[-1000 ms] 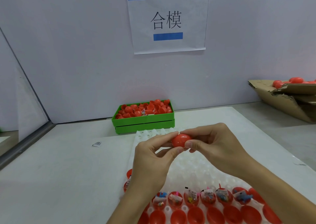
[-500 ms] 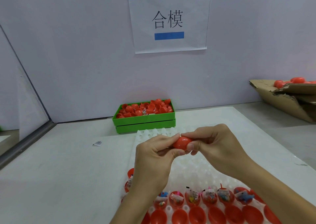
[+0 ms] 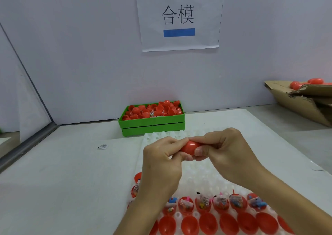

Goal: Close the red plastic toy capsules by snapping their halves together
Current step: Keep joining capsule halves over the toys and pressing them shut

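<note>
Head view: red capsule [image 3: 189, 147] pinched between both hands [image 3: 194, 155].

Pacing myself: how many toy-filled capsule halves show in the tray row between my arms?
6 filled halves, side by side left to right. The first is partly behind the left forearm; others may be hidden by the arms.

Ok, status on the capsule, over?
Left hand and right hand both pinch one red capsule above the white tray. Seam hidden by fingers. Nothing in the way.
</note>
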{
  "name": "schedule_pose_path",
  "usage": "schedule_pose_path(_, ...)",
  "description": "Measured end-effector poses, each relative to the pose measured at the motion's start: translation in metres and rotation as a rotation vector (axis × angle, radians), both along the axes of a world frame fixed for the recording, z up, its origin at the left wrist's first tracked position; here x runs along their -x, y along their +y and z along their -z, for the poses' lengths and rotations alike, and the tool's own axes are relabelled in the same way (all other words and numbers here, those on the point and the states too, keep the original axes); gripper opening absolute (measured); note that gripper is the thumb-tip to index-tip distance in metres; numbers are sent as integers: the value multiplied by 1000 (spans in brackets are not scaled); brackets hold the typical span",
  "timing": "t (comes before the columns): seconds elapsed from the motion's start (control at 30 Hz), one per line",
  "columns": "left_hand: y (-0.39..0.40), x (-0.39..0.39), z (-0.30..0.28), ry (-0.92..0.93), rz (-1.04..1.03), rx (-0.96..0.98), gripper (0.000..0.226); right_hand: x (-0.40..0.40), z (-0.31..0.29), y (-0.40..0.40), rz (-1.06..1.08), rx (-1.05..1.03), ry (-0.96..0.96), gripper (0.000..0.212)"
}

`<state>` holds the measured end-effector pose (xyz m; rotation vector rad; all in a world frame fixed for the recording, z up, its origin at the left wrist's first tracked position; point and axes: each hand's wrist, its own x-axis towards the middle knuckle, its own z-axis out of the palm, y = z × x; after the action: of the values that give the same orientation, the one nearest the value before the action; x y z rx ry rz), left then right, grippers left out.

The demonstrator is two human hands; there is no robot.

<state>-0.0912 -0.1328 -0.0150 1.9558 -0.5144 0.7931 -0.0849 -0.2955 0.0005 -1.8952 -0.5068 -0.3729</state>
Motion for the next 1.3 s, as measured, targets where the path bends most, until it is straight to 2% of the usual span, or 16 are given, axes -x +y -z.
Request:
schedule_pose_path(0.1, 1, 3, -5, -18, -17, -20, 32, 4, -2, 2, -41, 51, 3, 48)
schedule_pose_path(0.13, 2, 3, -6, -27, -13, -41, 30, 5, -3, 4, -43, 70, -6, 42)
schedule_pose_path(0.2, 3, 2, -5, -60, -2, -106, 27, 8, -2, 8, -71, 75, 14, 18)
schedule_pose_path(0.3, 1, 3, -2, -145, -49, -215, 28, 8, 4, 12, -61, 17, 70, 6)
schedule_pose_path(0.4, -2, 4, -2, -121, -12, -172, 27, 7, 4, 12, -61, -31, 136, 18)
schedule_pose_path(0.53, 6, 2, -9, 248, 181, 222, 44, 4, 3, 9, -98, -337, 211, 18)
schedule_pose_path(0.6, 8, 1, -10, 458, 322, 381, 57, 4, 3, 10, -141, -469, 234, 31)
schedule_pose_path(0.7, 0, 2, -9, 638, 560, 550, 58, 5, 6, 14, -216, -487, 205, 31)
schedule_pose_path(0.87, -5, 5, -5, 567, 565, 591, 52, 6, 10, 17, -221, -467, 157, 28)
schedule_pose_path(1.07, -8, 9, -4, 466, 524, 541, 27, 8, 9, 18, -243, -481, 148, 31)
schedule_pose_path(1.2, -8, 9, -4, 437, 505, 521, 23, 8, 10, 19, -264, -508, 129, 25)
schedule_pose_path(1.3, -8, 8, -5, 447, 522, 541, 31, 6, 9, 16, -261, -486, 127, 26)
